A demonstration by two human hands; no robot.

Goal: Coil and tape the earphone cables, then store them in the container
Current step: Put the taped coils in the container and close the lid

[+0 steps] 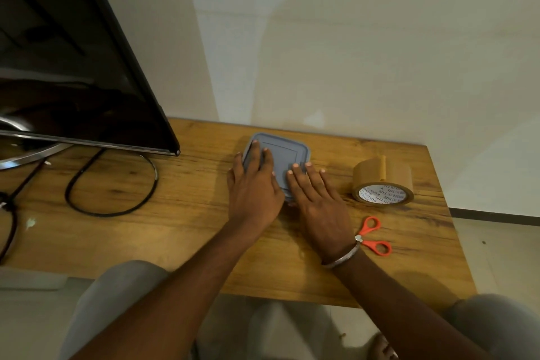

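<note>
A square grey container [285, 152] with its lid on sits near the back of the wooden table. My left hand [253, 187] lies flat on the lid's left part, fingers stretched toward the far edge. My right hand [317, 202] presses flat on the lid's near right corner, fingers straight. A metal bangle circles my right wrist. No earphone cable shows; whatever is in the container is hidden by the lid. A roll of brown tape [382, 183] stands on its side to the right. Orange-handled scissors [375, 235] lie beside my right wrist.
A black monitor [73, 67] on a curved metal stand fills the left side, with a black cable [111, 184] looped on the wooden table [181, 228] below it. The table's right edge is just past the tape; a wall rises behind it.
</note>
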